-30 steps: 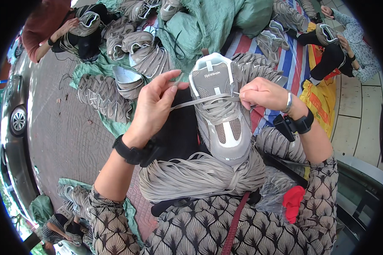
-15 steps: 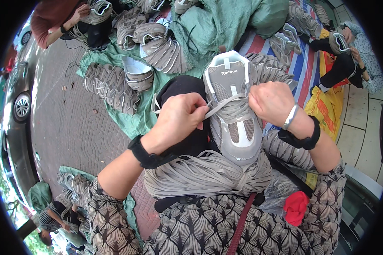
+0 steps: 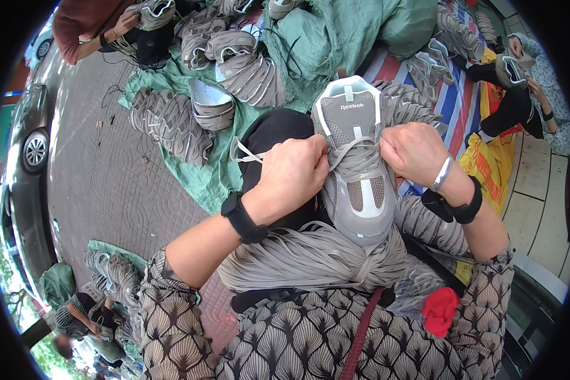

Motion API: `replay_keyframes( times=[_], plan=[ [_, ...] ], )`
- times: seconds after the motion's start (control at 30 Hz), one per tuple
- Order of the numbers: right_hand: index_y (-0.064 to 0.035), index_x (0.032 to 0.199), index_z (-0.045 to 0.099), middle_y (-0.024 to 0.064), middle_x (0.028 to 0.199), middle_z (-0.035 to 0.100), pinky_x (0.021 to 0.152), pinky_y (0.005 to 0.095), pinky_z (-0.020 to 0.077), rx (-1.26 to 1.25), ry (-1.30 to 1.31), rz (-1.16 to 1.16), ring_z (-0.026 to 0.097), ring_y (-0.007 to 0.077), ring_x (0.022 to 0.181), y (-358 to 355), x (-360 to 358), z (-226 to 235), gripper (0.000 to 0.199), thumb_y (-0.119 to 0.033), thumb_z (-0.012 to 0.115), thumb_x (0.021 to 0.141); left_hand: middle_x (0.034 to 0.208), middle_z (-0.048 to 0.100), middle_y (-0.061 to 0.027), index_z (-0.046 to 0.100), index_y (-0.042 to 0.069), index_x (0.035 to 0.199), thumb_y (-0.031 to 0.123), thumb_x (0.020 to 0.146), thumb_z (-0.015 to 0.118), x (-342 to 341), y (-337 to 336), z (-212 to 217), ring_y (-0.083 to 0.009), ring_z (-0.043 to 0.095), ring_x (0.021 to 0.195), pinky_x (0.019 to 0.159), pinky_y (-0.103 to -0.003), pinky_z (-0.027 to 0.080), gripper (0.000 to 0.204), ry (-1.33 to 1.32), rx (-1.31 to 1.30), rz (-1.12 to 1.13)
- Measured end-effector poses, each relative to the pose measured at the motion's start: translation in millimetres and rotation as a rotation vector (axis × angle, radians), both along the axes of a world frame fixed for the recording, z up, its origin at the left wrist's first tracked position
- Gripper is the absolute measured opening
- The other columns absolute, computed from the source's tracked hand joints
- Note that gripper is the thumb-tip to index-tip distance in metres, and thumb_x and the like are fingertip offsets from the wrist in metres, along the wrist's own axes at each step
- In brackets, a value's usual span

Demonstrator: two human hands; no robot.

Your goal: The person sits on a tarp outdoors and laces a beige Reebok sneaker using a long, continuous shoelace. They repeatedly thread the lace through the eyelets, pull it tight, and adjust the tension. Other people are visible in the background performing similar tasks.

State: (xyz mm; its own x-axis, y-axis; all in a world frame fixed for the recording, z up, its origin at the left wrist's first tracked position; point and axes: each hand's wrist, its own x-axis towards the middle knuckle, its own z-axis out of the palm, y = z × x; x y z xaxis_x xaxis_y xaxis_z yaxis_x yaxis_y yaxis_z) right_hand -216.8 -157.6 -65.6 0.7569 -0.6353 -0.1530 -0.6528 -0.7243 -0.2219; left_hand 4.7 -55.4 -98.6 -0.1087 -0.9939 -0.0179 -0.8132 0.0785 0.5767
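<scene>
Outdoors beside patterned grey-brown paving (image 3: pixel 101 190), gripping a flat pale-grey shoelace (image 3: pixel 347 151) in tightly curled left hand (image 3: pixel 292 171) and right hand (image 3: pixel 415 152), with fingertips hidden. Flanking a grey-and-white mesh sneaker (image 3: pixel 365 221), pointed toe-first toward the bundle of flat grey laces (image 3: pixel 285 261) on the lap.

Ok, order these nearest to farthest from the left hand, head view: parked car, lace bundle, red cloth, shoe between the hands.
1. Shoe, just right of the left hand.
2. Lace bundle, toward the body.
3. Red cloth, lower right.
4. Parked car, far left.
</scene>
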Motion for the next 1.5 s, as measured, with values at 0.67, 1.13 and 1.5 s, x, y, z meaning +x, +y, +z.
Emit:
replay_keyframes(
  times=[0.67, 1.13, 1.5],
  plan=[
    [-0.0058, 0.077, 0.066, 0.0138, 0.075, 0.066, 0.083, 0.0419, 0.0494, -0.027, 0.171, 0.167, 0.066, 0.0324, 0.078, -15, 4, 19, 0.018, -0.023, 0.064, 0.079, 0.08, 0.063, -0.0131, 0.062, 0.008, 0.087, 0.013, 0.078, 0.066, -6, -8, 17, -0.0285, 0.066, 0.076, 0.065, -0.042, 0.05, 0.01, -0.275, -0.043, -0.135],
    [-0.012, 0.079, 0.065, 0.0037, 0.089, 0.052, 0.089, 0.0395, 0.0386, 0.07, -0.121, 0.485, 0.051, 0.0254, 0.097, -56, -5, 21, 0.024, -0.022, 0.082, 0.065, 0.08, 0.056, -0.0017, 0.069, 0.012, 0.076, 0.02, 0.07, 0.075, 31, -54, 28, -0.0233, 0.053, 0.088, 0.086, -0.039, 0.034, 0.011, -0.158, -0.09, -0.605],
    [-0.0082, 0.072, 0.071, 0.0074, 0.088, 0.057, 0.088, 0.0429, 0.0365, 0.274, 0.089, 0.095, 0.051, 0.0266, 0.101, -38, 15, 9, 0.018, -0.023, 0.061, 0.077, 0.077, 0.063, -0.0004, 0.072, 0.008, 0.081, 0.023, 0.078, 0.07, 12, -61, 22, -0.018, 0.054, 0.079, 0.077, -0.034, 0.039, 0.015, -0.164, 0.109, -0.343]
  ],
)
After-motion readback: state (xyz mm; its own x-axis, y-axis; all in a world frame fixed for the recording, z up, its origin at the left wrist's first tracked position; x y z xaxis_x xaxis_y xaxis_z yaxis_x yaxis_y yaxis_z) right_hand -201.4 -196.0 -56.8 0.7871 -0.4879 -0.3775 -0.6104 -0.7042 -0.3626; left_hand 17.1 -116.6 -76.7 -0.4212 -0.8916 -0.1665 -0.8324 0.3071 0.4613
